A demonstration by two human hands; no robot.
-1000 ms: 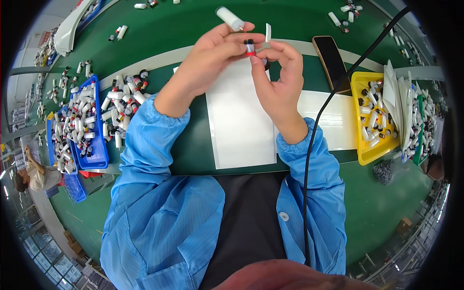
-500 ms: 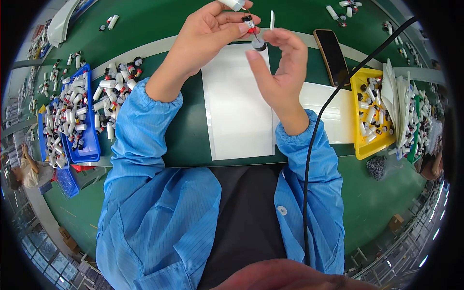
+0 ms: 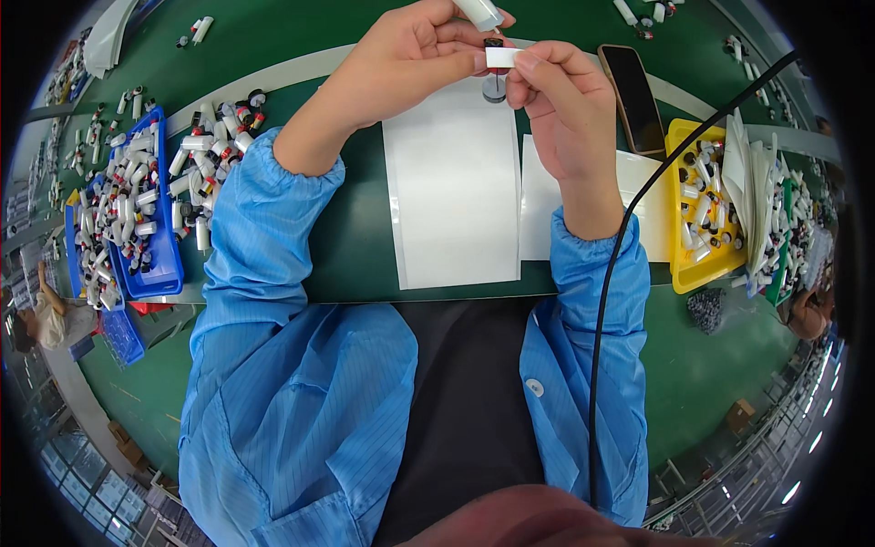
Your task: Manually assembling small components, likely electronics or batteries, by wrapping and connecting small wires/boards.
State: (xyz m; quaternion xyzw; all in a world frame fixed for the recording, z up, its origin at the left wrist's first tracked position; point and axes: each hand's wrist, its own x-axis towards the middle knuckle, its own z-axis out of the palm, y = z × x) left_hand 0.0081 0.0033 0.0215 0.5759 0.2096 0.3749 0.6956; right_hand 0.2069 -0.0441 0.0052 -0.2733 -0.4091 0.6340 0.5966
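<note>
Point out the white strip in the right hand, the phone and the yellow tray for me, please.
White strip (image 3: pixel 500 58): head view, middle of its flat face.
Phone (image 3: pixel 633 101): head view, middle of its dark screen.
Yellow tray (image 3: pixel 710 274): head view, its wall nearest the wearer.

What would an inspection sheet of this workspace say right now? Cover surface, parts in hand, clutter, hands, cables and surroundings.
Surface: green table; a white sheet lies in front of the person, a second sheet to its right.
Parts in hand: white cylinder, grey disc and white strip.
Clutter: loose white parts and a filled blue tray on the left; phone and part-filled yellow tray on the right.
Hands: left hand holds the white cylinder; right hand pinches the white strip's right end.
Cables: black cable crosses the view over the right sleeve.
Surroundings: green floor, cardboard box, another person at far left.
</note>
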